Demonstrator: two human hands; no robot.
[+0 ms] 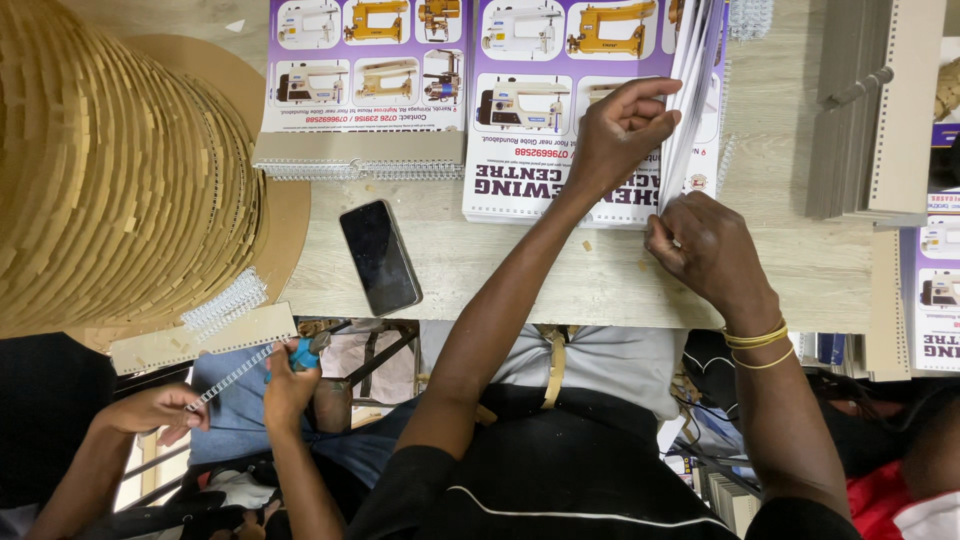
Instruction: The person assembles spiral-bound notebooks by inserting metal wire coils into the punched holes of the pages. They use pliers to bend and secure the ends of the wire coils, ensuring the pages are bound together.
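Purple calendar point(560, 190) held between left hand point(622, 128), right hand point(705, 245).

A pale, scratched wooden worktop point(600, 275) spans the view under even light; a dark metal frame point(385, 345) shows beneath its edge.

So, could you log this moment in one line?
left hand: gripping calendar pages | right hand: on their near edge | phone: on table

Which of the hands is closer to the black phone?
Left. The left hand lifts calendar pages beyond the phone, to its right; the right hand sits farther right.
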